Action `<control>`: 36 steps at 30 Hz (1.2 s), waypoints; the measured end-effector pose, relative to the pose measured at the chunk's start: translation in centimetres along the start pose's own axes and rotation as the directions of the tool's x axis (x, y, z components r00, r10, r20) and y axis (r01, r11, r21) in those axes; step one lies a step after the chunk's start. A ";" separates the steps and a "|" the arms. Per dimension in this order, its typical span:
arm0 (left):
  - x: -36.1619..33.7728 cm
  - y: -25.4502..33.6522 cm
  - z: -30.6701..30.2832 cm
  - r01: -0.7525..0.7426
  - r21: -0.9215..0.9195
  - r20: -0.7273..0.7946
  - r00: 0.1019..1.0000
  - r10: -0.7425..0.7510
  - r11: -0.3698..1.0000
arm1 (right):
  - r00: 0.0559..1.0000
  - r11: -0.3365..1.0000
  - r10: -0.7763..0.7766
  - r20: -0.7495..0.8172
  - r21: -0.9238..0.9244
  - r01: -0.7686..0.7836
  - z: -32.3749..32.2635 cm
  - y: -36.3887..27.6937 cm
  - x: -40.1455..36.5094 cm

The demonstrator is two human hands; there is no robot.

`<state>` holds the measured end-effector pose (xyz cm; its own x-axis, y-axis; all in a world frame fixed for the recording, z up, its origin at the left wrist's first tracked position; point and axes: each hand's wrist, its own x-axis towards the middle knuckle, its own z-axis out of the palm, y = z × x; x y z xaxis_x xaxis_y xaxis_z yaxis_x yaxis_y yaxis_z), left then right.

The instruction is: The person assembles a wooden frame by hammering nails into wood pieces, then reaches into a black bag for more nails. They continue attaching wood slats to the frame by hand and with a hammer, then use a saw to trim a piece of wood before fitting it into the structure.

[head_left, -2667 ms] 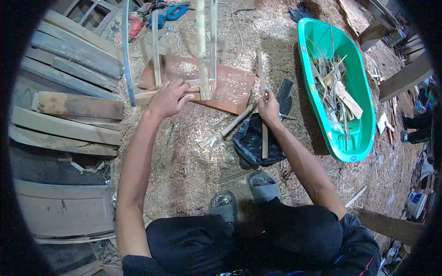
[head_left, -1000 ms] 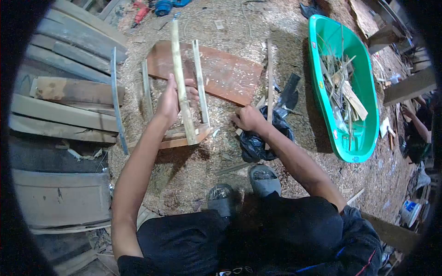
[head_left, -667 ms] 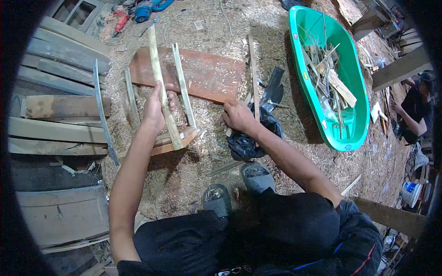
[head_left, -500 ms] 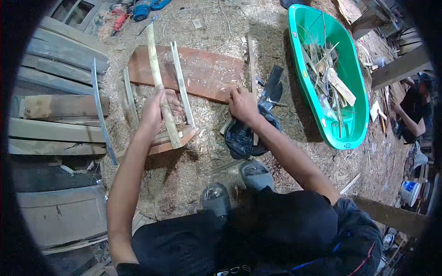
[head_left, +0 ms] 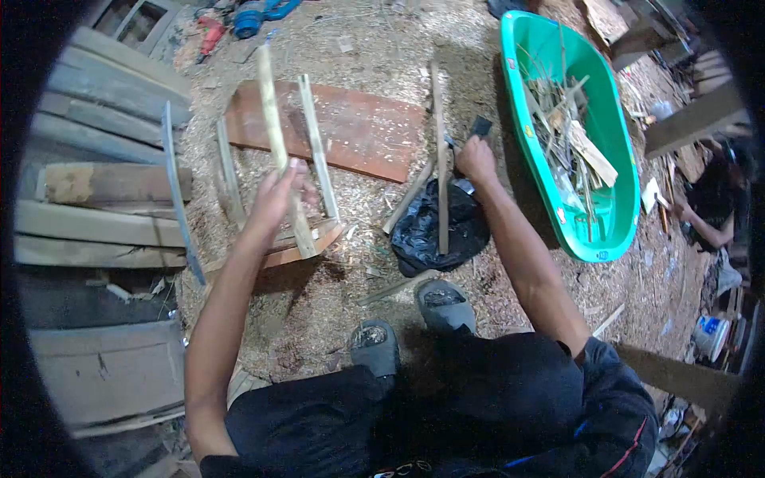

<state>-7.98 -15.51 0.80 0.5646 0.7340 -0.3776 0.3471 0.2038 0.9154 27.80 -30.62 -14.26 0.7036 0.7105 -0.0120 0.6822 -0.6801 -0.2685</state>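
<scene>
My left hand (head_left: 280, 195) is closed around a pale wooden strip (head_left: 272, 119), the middle one of several strips rising from a reddish-brown board at their lower end (head_left: 320, 239). Over the black plastic bag (head_left: 422, 227), my right hand (head_left: 476, 163) is wrapped round a dark object (head_left: 480, 126). Its flat black end sticks out above the fist, but I cannot tell what kind of thing it is. A long thin stick (head_left: 442, 175) lies across the bag, left of that hand. Behind the strips, a wide reddish-brown board (head_left: 358, 127) lies on the ground, dusted with shavings.
A green plastic tub (head_left: 522, 119) with wood scraps stands to the right. Planks (head_left: 103, 227) are stacked along the left. A red power tool (head_left: 210, 36) and a blue one (head_left: 248, 22) lie at the back. Another person (head_left: 713, 195) is at the far right.
My right hand has left the wide board's edge, moved right, and closed on the dark object by the bag. My left hand stays on the strip.
</scene>
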 end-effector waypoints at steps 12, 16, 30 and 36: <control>0.3 -0.7 -0.2 0.044 -0.171 0.030 0.999 -0.040 0.984 | 0.993 0.998 -0.046 0.105 -0.027 0.049 3.3 3.2 3.0; -1.0 -1.5 -1.8 -0.052 0.309 0.135 0.991 0.010 0.950 | 0.997 1.000 -0.021 0.075 0.012 0.020 3.1 3.1 1.9; -7.8 -4.2 -3.2 -0.437 0.876 0.353 0.870 0.344 0.204 | 0.933 0.966 -0.163 -0.320 0.140 0.216 -2.2 -7.2 -0.6; -10.9 -1.5 -3.2 -0.265 0.932 0.225 0.958 0.179 0.247 | 0.953 0.962 -0.193 -0.233 0.146 0.230 -0.8 -7.9 -2.0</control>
<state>-17.04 -21.73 4.02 0.7716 0.5936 -0.2289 0.6338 -0.7481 0.1965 21.12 -26.83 -11.36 0.5856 0.7661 0.2649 0.7893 -0.4646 -0.4014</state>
